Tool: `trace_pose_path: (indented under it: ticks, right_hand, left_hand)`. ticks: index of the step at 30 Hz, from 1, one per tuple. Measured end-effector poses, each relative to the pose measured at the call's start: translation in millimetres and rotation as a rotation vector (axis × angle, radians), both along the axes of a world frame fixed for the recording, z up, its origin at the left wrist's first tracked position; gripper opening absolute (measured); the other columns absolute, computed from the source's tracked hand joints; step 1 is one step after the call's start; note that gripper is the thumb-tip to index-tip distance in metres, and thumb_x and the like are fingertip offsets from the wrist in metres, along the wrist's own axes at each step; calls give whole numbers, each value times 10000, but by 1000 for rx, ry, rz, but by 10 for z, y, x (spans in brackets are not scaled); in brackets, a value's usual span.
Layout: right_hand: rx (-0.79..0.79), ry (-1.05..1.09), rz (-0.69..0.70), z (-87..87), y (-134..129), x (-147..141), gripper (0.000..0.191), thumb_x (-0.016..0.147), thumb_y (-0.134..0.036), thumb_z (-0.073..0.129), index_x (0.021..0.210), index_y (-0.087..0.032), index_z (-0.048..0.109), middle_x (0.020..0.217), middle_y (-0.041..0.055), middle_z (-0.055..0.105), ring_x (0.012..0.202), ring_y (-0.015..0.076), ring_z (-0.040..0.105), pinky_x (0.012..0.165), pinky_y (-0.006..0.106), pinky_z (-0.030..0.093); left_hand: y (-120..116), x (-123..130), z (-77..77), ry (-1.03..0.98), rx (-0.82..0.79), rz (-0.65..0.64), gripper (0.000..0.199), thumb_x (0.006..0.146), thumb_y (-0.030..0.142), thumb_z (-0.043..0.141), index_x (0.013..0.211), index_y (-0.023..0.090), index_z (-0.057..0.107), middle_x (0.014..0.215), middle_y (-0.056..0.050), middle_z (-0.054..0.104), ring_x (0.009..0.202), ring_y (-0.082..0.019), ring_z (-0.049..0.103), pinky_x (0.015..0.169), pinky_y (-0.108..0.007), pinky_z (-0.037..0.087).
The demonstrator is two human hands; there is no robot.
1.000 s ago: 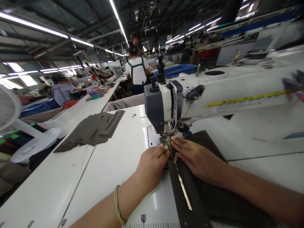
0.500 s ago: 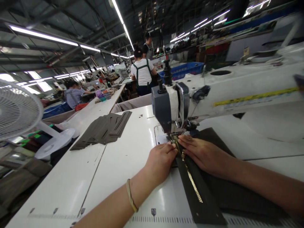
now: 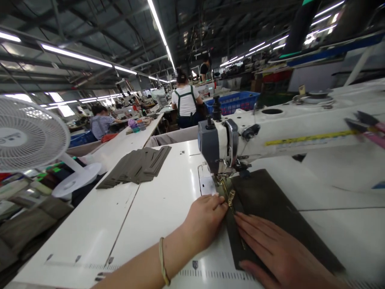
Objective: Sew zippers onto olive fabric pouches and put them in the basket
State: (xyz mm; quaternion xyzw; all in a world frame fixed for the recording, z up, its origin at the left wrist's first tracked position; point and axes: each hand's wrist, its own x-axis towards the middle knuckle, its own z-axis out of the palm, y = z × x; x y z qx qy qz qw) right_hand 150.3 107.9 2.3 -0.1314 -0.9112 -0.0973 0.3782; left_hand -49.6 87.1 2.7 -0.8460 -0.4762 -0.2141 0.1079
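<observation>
A dark olive fabric piece (image 3: 267,196) lies under the head of a white sewing machine (image 3: 219,142). Along its left part runs a brass zipper (image 3: 231,198), its upper end at the presser foot. Fingers curled, my left hand (image 3: 206,220) grips the left edge of the zipper strip just in front of the foot. Flat on the fabric, to the right of the zipper and nearer to me, rests my right hand (image 3: 276,247) with fingers stretched out. It covers part of the zipper's lower end.
Stacked olive fabric pieces (image 3: 135,166) lie on the white table (image 3: 156,216) at left. A white fan (image 3: 33,136) stands beyond its left edge. Pink-handled scissors (image 3: 368,128) are by the machine arm. A blue crate (image 3: 231,102) and co-workers (image 3: 186,100) are farther back.
My right hand has slid back toward me and flattened over the fabric. My left hand has shifted slightly nearer to me. The fabric's right side now lies flatter, and the view has shifted.
</observation>
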Motion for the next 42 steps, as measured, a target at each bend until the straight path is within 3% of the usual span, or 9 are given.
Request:
trace_pose_path:
  ticks: [7,12,17,22,27,35,42]
  right_hand:
    - [-61,-61,23,-52,-65,73,286,846,-276,478,996,-128,671,1039,103,670,933,219,633,793,288,540]
    - [-234,-59,47,38,172,-47,280,876,-169,403,787,-188,667,813,54,696,748,169,642,752,299,541]
    - [-110,-88,-98,-87,571,-239,318,872,-166,360,1055,-86,607,1127,155,617,1046,246,572,877,418,496]
    - [-178,-108,-135,-263,644,-235,289,879,-206,392,1008,-71,613,1135,175,611,1054,245,574,908,419,484]
    - [-245,-87,-134,-245,662,-243,327,862,-211,422,1096,-62,593,1156,177,600,1068,249,565,931,426,467]
    - [-240,-70,-182,-248,813,-339,318,849,-208,418,1063,-90,622,1096,157,636,989,243,607,879,415,496]
    - [-339,-80,-219,-223,929,-417,251,847,-232,437,958,-131,638,932,114,681,791,231,644,717,365,525]
  left_hand:
    - [-63,57,-1,92,4,21,188,860,123,440,983,105,581,1065,-107,644,1012,-182,602,966,-342,452]
    - [-49,83,-8,76,-6,20,148,848,124,455,913,109,587,1013,-99,653,975,-189,611,970,-338,441]
    - [-63,123,60,90,-68,64,199,862,109,419,995,111,567,972,-89,649,961,-187,608,937,-340,461]
    - [-65,127,71,121,-58,72,225,846,113,429,1018,113,574,1003,-99,643,971,-211,607,993,-413,409]
    - [-12,103,43,104,-52,60,230,860,109,409,1011,112,582,1026,-113,638,985,-199,601,1018,-427,387]
    - [148,33,-3,65,-50,57,200,849,130,471,1007,108,590,1015,-98,639,971,-193,602,975,-393,434]
    - [310,-27,0,36,-82,55,184,844,120,458,971,103,590,908,-102,634,887,-207,618,897,-406,480]
